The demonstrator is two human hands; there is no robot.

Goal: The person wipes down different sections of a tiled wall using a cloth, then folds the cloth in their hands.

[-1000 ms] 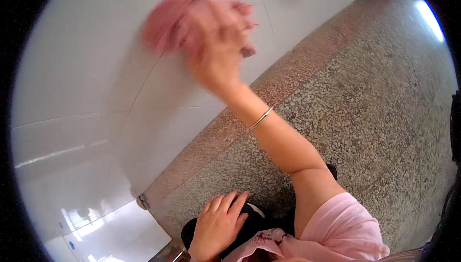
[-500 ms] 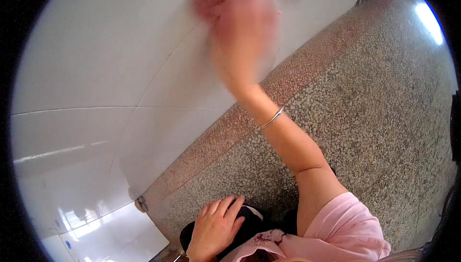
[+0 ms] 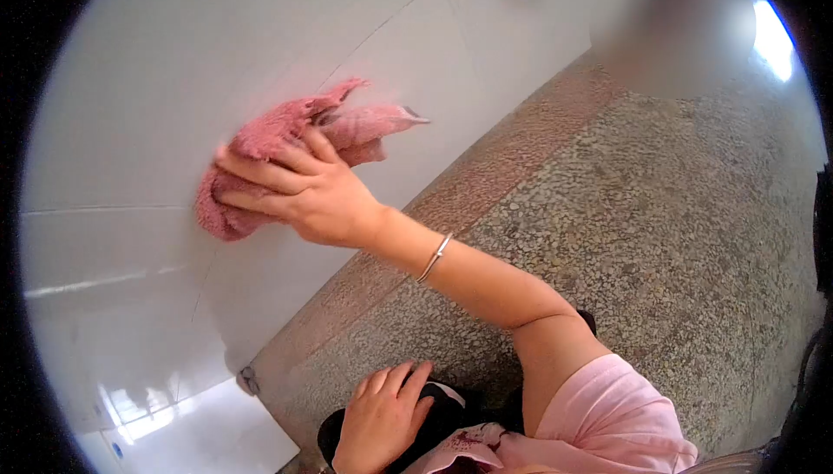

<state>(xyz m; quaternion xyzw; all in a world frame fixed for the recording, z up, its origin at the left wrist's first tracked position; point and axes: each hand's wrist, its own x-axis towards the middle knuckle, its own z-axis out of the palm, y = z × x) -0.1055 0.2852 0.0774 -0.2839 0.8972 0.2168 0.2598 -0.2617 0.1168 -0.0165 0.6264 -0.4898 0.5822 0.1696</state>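
A crumpled pink cloth (image 3: 269,131) is pressed against the white tiled wall (image 3: 130,135) left of centre. Spread over it is my right hand (image 3: 321,200), fingers gripping the fabric and holding it to the tiles; a loose end of the cloth sticks out to the right. A silver bangle (image 3: 436,257) circles that wrist. My left hand (image 3: 382,418) lies on my dark-clothed knee at the bottom, its fingers stretched out and holding nothing.
Speckled stone floor (image 3: 625,240) runs along the wall's base, with a reddish border strip (image 3: 521,153). A glossy white panel (image 3: 200,431) stands at the lower left. A blurred patch hides the upper right.
My right hand has swept the cloth down and to the left across the wall. My left hand has stayed on the knee. A blurred patch now covers the upper right.
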